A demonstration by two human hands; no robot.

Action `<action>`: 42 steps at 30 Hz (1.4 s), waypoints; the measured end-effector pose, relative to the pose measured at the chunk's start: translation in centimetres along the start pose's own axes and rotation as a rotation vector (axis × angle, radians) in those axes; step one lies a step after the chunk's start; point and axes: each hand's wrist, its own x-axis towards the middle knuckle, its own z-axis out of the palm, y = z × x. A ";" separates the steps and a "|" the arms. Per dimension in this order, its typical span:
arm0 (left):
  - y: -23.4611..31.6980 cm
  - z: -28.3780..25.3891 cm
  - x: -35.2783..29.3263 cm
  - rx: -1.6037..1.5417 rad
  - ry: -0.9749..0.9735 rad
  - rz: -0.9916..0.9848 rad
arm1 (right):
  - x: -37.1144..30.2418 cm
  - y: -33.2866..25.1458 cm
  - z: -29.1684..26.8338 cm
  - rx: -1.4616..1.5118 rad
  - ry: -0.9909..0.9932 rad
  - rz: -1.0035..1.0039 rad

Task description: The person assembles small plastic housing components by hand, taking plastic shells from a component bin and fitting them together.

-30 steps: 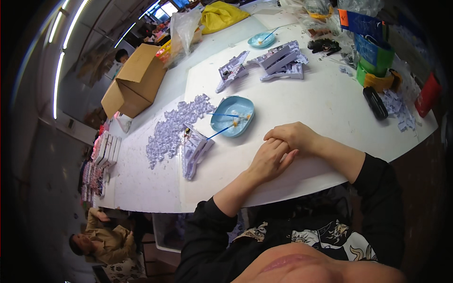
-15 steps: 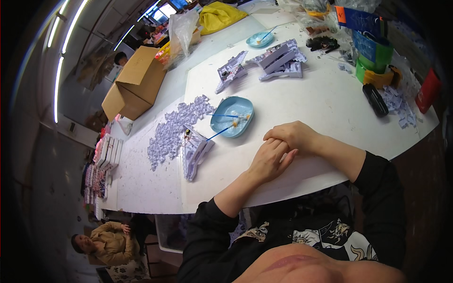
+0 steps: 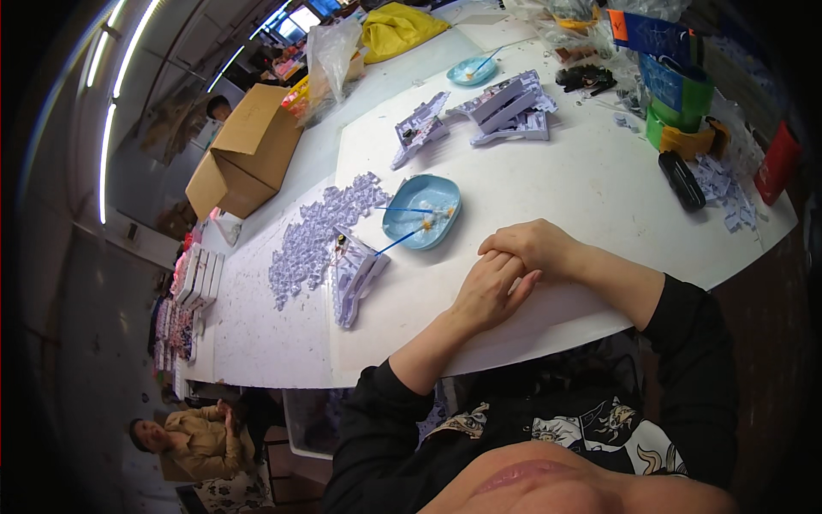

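My left hand and my right hand are clasped together on the white tabletop, their fingers bent against each other and partly hidden. No tool or part shows in either. Left of them stands a light blue dish with two thin blue-handled sticks resting in it, their tips orange and white. A pale purple plastic assembly lies beside the dish, next to a heap of small purple pieces. Farther back are more purple assemblies and a stacked group of purple parts.
A second blue dish sits at the back. An open cardboard box stands at the left edge. On the right are a black case, a green and blue tape-like holder and a red object. A seated person is at lower left.
My hands stay clasped in the same place. At lower left, the seated person's hands have shifted slightly. The things on the table have not moved.
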 end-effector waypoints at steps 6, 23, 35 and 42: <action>0.1 0.0 0.0 0.005 0.015 -0.002 | 0.0 -0.1 0.0 -0.009 -0.013 -0.007; -0.1 0.2 0.0 0.005 0.020 0.012 | -0.1 0.1 0.1 -0.010 0.000 -0.017; 0.0 0.1 0.0 0.012 0.020 0.011 | 0.0 0.0 0.0 0.002 0.001 -0.021; 0.0 0.1 0.0 0.012 0.016 0.006 | -0.1 -0.1 0.0 0.012 -0.002 -0.011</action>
